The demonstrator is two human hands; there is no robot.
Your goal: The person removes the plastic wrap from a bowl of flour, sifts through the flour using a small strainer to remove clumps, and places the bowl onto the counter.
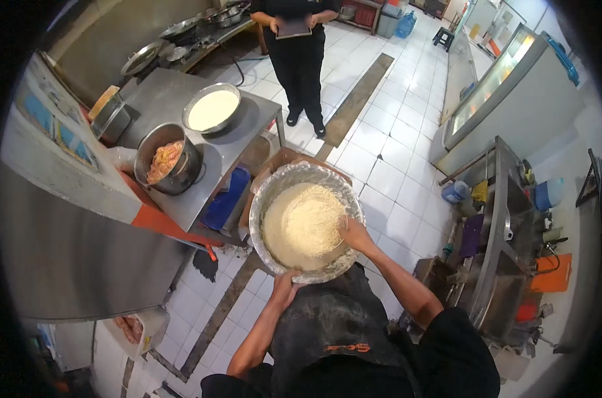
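Observation:
A large metal basin [260, 199], its rim dusted with flour, stands in front of my apron. Inside lies pale flour [278, 229], with a rounded, grainy yellowish heap [312, 219] on its right side. My left hand [286, 286] is closed on the near rim of the basin. At the right edge of the heap, inside the basin, is my right hand [355, 235]. Its fingers are curled, and what they hold is partly hidden; a thin wire-like edge shows beside them.
On the steel table [238, 149] at left stand a bowl of pale batter [213, 110] and a pot [181, 178] of raw meat pieces. A person [294, 60] holding a tablet stands ahead. Sinks [493, 265] line the right; a tub [142, 335] sits lower left.

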